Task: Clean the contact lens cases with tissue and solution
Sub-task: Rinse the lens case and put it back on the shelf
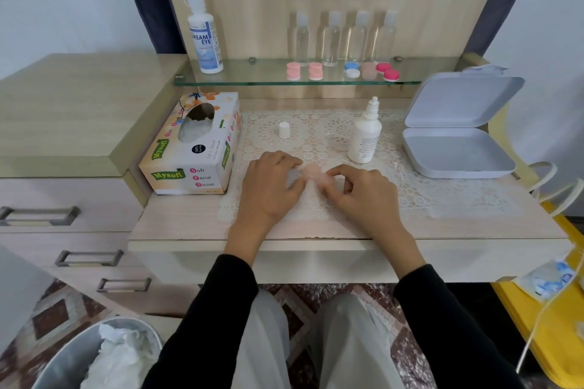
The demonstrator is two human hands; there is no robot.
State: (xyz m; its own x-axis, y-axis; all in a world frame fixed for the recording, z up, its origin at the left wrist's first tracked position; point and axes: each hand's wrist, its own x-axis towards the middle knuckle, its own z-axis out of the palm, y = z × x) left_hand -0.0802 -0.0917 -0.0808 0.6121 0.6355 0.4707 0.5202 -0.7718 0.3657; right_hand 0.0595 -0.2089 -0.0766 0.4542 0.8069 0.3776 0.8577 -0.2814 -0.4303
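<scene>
**Lens case held mid-frame**

A pale pink lens case [313, 171] was pinched by the right hand [360, 191], seemingly to steady it for wiping. The left hand [271, 188] was laid on its other end, grip unclear. The solution bottle [364, 136] was set uncapped just above-right, within reach.

Tissue box [189, 148]: green "Mysoft" logo on the front face, repeated on top and on the side. Front also reads "Soft Facial Tissue" with red initials. Black round badge on top starts "100%", rest too small. Big bottle [203, 38] on glass shelf [252, 80]: blue "DREAM EYE" on the label, finer lines unreadable. Small bottle [363, 136] on lace mat [442, 196]: print too small to read.
</scene>
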